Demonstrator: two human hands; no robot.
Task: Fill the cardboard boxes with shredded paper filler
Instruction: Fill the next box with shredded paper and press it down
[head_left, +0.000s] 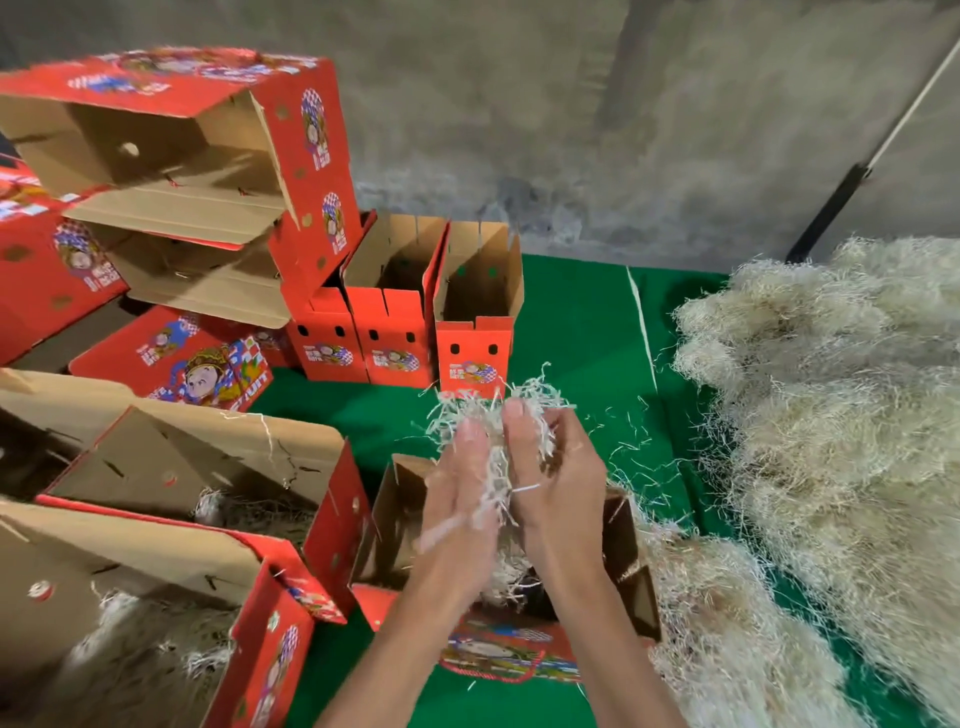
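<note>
We note both hands raised together over the small open box (498, 561) that stands on the green mat (571, 322). The left hand (462, 488) and right hand (550, 478) sit palm toward palm with a clump of shredded paper (493, 415) clamped between them; strands spill out past the fingertips and hang down between the palms. We judge the clump is held right above the box mouth so that it falls straight in once the hands part.

The box stands upright, its mouth facing up, flaps raised. Its long axis seems to run left to right across our view, though the arms hide much of it. A little filler already lies inside.

The big heap of shredded paper (831, 415) lies just to the right of the box, touching its right side: a short reach for the next handful, we think.

To the left, two larger boxes (208, 467) lie with mouths open toward us, some filler in each. Farther back, three narrow boxes (410, 322) stand upright in a row, mouths up; we cannot tell whether they hold filler. Behind them a stack of empty boxes (182, 156) lies tipped on its side.
</note>
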